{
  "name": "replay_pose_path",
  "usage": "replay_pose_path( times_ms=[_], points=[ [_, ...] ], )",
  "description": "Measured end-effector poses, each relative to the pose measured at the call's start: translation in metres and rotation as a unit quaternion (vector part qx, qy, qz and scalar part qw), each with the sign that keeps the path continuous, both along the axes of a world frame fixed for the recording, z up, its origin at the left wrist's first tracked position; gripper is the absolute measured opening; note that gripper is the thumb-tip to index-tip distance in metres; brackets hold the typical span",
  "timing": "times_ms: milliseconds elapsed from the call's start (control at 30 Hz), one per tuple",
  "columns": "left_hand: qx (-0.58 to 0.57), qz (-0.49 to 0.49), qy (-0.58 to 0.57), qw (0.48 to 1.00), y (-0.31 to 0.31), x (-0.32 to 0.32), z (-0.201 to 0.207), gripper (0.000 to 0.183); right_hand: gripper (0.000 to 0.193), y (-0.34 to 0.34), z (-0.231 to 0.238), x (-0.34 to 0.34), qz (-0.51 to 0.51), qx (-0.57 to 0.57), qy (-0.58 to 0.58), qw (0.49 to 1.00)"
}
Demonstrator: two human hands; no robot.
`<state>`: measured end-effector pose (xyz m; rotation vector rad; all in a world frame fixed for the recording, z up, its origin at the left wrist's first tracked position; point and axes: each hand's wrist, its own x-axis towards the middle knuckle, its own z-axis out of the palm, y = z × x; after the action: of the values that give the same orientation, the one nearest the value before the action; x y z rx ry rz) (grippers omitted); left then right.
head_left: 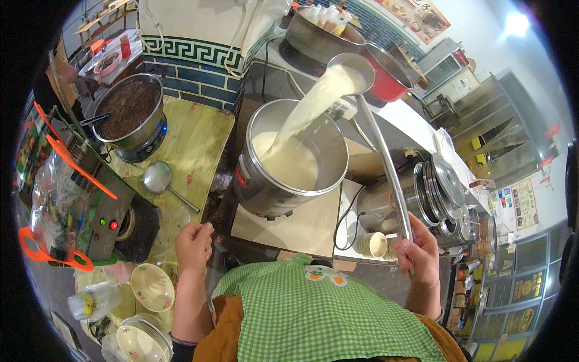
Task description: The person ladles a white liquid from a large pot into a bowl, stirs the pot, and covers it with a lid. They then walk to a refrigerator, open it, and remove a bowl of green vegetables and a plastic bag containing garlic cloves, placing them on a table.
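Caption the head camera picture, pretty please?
The right hand holds a ladle pouring pale liquid into a metal pot.

Yellow-green mottled counter (208, 127), left: black electric hotplate (146, 145) with blue light toward far end; silver round-headed metal ladle (158, 177) lying near right edge, handle angled nearer person; cream round bowls (152, 288) at near end. Beige flat panel (301, 230), centre: tall cylindrical metal pot (265, 198) standing.
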<state>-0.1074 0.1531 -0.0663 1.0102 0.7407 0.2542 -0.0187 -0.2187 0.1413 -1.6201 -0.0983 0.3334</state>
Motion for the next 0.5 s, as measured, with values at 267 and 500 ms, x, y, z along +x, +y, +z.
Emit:
replay_pose_path(
  times_ms=[267, 500],
  points=[
    [0.015, -0.004, 0.040, 0.999, 0.003, -0.010, 0.002, 0.019, 0.060, 0.009, 0.018, -0.003, -0.039, -0.045, -0.079, 0.995],
    [0.030, 0.011, 0.022, 0.999, 0.006, -0.017, -0.003, 0.018, 0.062, 0.007, 0.014, 0.000, -0.072, -0.128, -0.176, 0.973]
  ],
)
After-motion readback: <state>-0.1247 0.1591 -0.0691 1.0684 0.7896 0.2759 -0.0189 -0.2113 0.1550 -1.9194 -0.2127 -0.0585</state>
